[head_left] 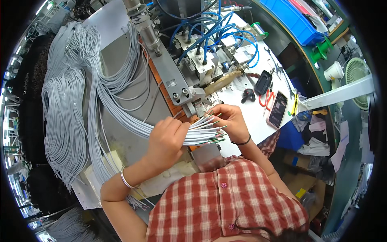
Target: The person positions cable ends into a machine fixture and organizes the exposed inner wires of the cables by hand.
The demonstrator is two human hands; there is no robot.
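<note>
My left hand is wrapped round a bundle of grey cables near their stripped ends. Past the fist the cable ends fan out to the right, showing thin green, white and dark inner wires. My right hand pinches at the tips of some of these wires, thumb and fingers pressed together; exactly which wire is in the pinch is hidden. Just beyond both hands stands a metal machine with a grey arm and blue air hoses. Below the cable ends sits a metal block.
Long hanks of grey cable lie over the left side of the table. On the white surface at right are a phone, red-handled pliers, a black case and earbuds. A blue bin and a fan stand farther right.
</note>
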